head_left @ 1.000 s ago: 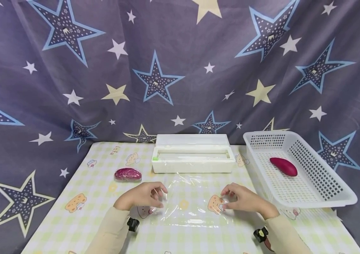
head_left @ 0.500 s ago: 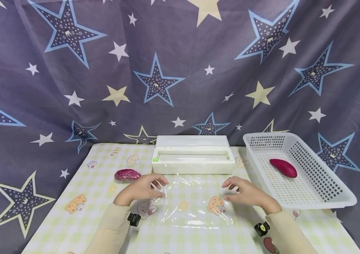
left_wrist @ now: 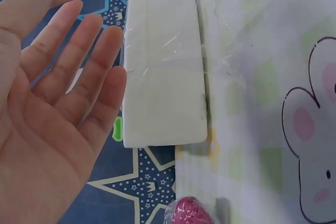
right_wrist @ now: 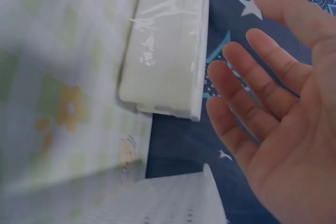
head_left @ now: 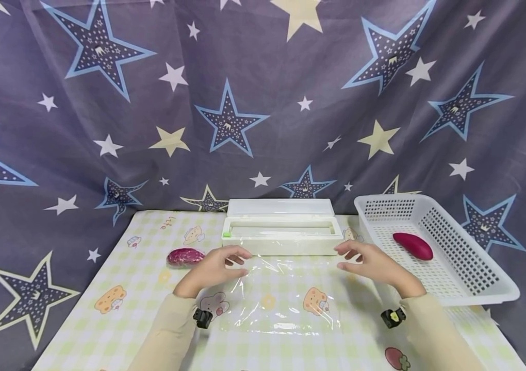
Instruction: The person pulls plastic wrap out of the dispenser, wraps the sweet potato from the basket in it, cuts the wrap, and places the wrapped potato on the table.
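Observation:
A white plastic wrap dispenser box (head_left: 283,244) stands at the back of the table with its lid raised. Clear plastic wrap (head_left: 286,309) runs from its front and lies over the tablecloth. My left hand (head_left: 216,268), fingers loosely bent, hovers by the wrap's left side near the box; its palm (left_wrist: 47,119) shows in the left wrist view, holding nothing. On the other side my right hand (head_left: 376,263) is near the box's right front corner, also holding nothing, as the right wrist view shows its relaxed fingers (right_wrist: 262,87).
Left of the box lies a wrapped purple-red sweet potato (head_left: 184,257), partly behind my left hand. A white perforated basket (head_left: 472,297) at the right holds a smooth purple-red sweet potato (head_left: 413,246). A star-patterned curtain (head_left: 263,103) hangs behind the checked tablecloth (head_left: 147,319).
Both hands have moved forward toward the dispenser box, the right one also slightly outward. The wrap, box, basket and sweet potatoes stay in place.

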Available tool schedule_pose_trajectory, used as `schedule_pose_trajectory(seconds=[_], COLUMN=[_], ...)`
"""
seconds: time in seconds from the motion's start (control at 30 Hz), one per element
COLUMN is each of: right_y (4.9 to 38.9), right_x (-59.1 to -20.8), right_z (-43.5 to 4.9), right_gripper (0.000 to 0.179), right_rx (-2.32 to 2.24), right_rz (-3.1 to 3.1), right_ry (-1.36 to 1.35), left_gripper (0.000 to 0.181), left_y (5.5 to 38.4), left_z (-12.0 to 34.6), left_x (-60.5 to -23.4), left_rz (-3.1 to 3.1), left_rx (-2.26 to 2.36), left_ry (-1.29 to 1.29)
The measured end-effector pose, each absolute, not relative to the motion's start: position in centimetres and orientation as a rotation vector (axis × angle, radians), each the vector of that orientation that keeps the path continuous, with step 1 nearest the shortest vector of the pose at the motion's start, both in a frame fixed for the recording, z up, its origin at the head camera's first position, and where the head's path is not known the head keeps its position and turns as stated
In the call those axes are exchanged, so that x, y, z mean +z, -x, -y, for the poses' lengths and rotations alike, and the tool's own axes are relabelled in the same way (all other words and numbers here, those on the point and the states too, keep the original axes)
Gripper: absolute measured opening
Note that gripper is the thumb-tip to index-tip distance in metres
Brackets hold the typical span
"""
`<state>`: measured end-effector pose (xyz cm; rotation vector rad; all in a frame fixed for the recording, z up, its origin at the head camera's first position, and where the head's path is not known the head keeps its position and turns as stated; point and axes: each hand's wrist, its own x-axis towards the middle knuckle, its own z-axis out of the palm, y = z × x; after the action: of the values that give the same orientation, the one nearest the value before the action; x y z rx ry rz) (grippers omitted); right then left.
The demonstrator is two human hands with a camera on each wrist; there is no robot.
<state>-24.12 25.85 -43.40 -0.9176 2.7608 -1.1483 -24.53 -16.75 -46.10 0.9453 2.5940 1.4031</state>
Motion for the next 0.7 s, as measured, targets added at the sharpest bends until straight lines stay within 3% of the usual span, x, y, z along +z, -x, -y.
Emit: schedule_pose_trajectory(seconds=[0.7], right_y=[25.8], right_x=[-38.9], right_z=[-29.8], right_gripper=[0.026], right_rx=[-1.083], right_rz=[-2.935], right_ry=[0.792], left_gripper=[0.026], left_y=[25.6], left_z=[14.1], left_x=[-45.8], left_rz=[-2.572], left_rx=[1.475], left_ry=[-0.974])
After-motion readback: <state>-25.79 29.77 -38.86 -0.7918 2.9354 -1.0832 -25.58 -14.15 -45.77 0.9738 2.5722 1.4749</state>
